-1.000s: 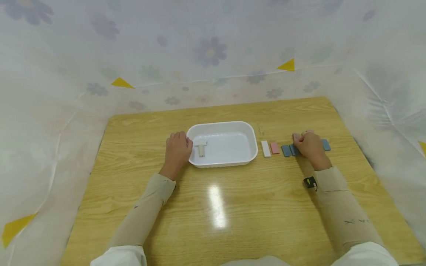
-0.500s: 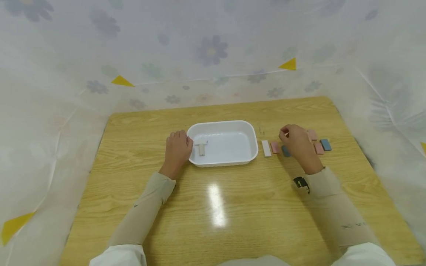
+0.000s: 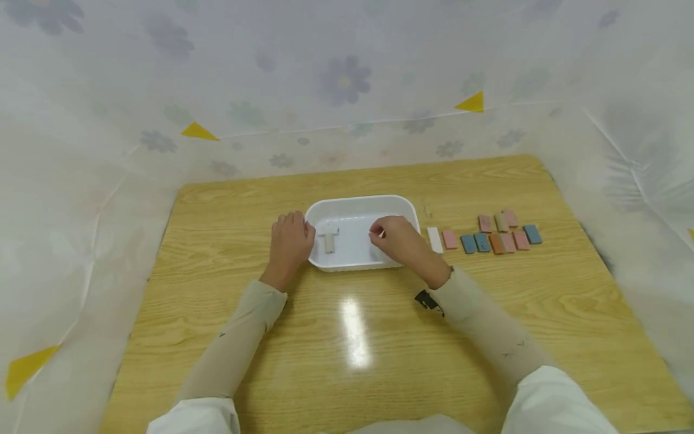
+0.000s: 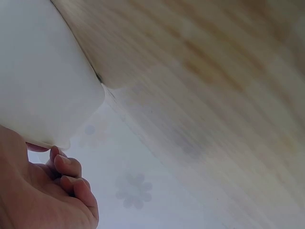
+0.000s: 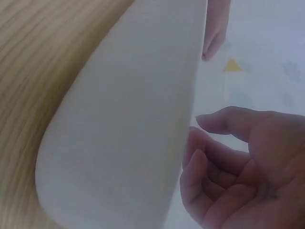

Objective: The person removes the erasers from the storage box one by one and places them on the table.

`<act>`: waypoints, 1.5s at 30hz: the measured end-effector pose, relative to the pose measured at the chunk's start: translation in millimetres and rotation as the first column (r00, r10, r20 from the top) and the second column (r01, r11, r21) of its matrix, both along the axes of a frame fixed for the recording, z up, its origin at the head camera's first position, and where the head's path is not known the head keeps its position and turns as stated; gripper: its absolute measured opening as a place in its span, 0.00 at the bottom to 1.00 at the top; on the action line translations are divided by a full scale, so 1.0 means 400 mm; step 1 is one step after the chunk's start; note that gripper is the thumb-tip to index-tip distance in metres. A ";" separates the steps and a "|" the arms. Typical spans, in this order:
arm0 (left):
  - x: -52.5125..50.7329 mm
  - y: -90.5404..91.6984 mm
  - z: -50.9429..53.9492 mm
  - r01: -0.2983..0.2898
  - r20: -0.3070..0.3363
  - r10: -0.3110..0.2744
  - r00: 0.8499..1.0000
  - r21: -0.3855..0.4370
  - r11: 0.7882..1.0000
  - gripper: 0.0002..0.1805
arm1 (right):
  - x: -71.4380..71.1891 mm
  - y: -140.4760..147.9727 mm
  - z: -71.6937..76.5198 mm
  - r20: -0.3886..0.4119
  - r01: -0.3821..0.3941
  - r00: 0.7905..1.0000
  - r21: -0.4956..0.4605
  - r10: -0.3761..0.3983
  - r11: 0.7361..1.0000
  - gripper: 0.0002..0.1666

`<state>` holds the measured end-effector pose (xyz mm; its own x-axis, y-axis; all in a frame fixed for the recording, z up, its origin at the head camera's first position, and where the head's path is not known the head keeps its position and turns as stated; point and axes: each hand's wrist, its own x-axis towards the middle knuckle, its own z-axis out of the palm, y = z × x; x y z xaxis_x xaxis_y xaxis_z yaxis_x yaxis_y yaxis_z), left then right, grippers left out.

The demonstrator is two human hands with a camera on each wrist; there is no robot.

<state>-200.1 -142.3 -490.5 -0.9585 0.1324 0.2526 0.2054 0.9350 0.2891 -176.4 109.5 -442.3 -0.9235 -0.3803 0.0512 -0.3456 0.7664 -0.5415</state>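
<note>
A white rectangular tray (image 3: 390, 263) stands on the table, with small pale pieces (image 3: 329, 242) laid in a T shape at its left end. My left hand (image 3: 291, 241) grips the tray's left rim; in the left wrist view its thumb and curled fingers (image 4: 71, 167) pinch the rim. My right hand (image 3: 402, 241) is over the tray's right half, with thumb and index tips close together. In the right wrist view the tray wall (image 5: 119, 119) stands beside those fingertips (image 5: 206, 121). Whether they hold a small piece cannot be made out.
A white block (image 3: 435, 239) and a pink block (image 3: 449, 239) lie just right of the tray. Farther right are several blue, pink, orange and tan blocks (image 3: 521, 240) in two rough rows. Patterned sheeting (image 3: 347, 132) surrounds the wooden table (image 3: 347, 325).
My right hand has left the coloured blocks and moved left to above the tray, uncovering the blocks beneath it. My left hand has stayed on the rim.
</note>
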 end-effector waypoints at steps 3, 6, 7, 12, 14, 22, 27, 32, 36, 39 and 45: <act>0.000 -0.001 0.000 -0.001 0.006 0.001 1.000 0.002 1.000 0.12 | -0.004 -0.055 -0.008 0.062 -0.022 0.998 0.005 0.022 1.000 0.11; -0.002 -0.001 -0.001 -0.004 0.001 0.004 1.000 0.006 1.000 0.12 | -0.010 -0.104 -0.019 0.125 -0.013 0.992 0.016 0.011 1.000 0.11; -0.002 -0.001 -0.002 -0.004 -0.004 0.004 1.000 0.005 1.000 0.12 | -0.013 -0.118 -0.025 0.139 -0.005 0.990 0.022 0.002 1.000 0.11; -0.002 0.001 -0.004 0.003 -0.027 -0.003 1.000 0.006 1.000 0.12 | -0.029 -0.173 -0.061 0.171 0.031 0.985 0.045 -0.038 0.998 0.13; -0.001 0.002 -0.004 0.005 -0.030 -0.005 1.000 0.008 1.000 0.12 | -0.033 -0.188 -0.072 0.178 0.042 0.983 0.052 -0.051 0.998 0.14; -0.001 0.000 -0.004 0.007 -0.039 -0.007 0.999 -0.016 1.000 0.12 | -0.041 -0.219 -0.089 0.205 0.104 0.971 0.086 -0.120 0.991 0.24; 0.000 -0.001 -0.005 0.010 -0.036 -0.010 0.999 -0.018 1.000 0.12 | -0.048 -0.226 -0.096 0.221 0.116 0.966 0.079 -0.131 0.990 0.27; 0.000 -0.001 -0.006 0.011 -0.041 -0.012 0.999 -0.018 1.000 0.12 | -0.052 -0.233 -0.100 0.211 0.108 0.970 0.090 -0.125 0.990 0.26; -0.001 0.000 -0.004 0.009 -0.046 -0.010 0.999 -0.018 1.000 0.12 | -0.051 -0.236 -0.102 0.204 0.113 0.971 0.086 -0.129 0.990 0.26; 0.000 0.001 -0.002 0.007 -0.045 -0.007 0.999 -0.015 1.000 0.12 | -0.051 -0.238 -0.104 0.209 0.115 0.970 0.072 -0.128 0.991 0.25; 0.001 0.003 -0.003 0.002 -0.043 -0.002 0.999 -0.002 1.000 0.12 | -0.049 -0.232 -0.097 0.175 0.104 0.978 0.062 -0.113 0.993 0.19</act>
<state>-199.6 -141.0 -491.8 -0.9464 0.1349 0.2935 0.2195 0.9353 0.2776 -195.9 16.8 -481.0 -0.9520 -0.2750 -0.1343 -0.1607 0.8227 -0.5452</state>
